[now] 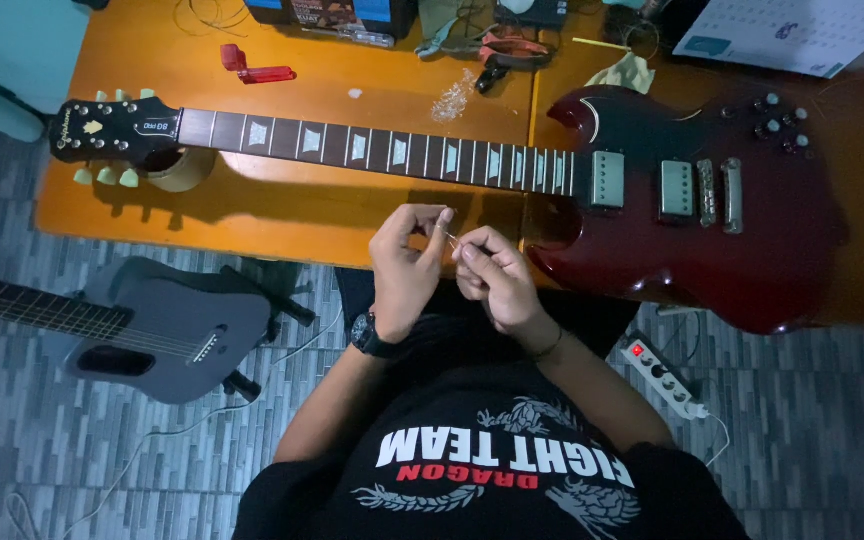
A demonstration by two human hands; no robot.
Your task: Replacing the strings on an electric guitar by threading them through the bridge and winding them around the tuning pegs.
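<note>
We hold both hands together just off the near edge of the bench, in front of the lap. Our left hand (407, 262), with a watch (370, 336) on its wrist, pinches a thin wire (449, 237) between thumb and fingertips, the other fingers curled in. Our right hand (497, 280) is closed too, its fingertips meeting the same wire, which runs as a short bright line between the two hands; whether it is a guitar string we cannot tell. On the bench (282, 205) a dark red guitar (682, 215) lies flat along its length, body toward the right end, neck (372, 148) reaching left, headstock (112, 130) near the left edge resting on a roll of tape (184, 170). No strings show over the fretboard. A red winder (257, 68) lies near the far edge, and cutters (500, 55) lie farther right along that edge. On the floor to the left rests a grey guitar (152, 335), and a power strip (664, 377) lies on the floor to the right.
</note>
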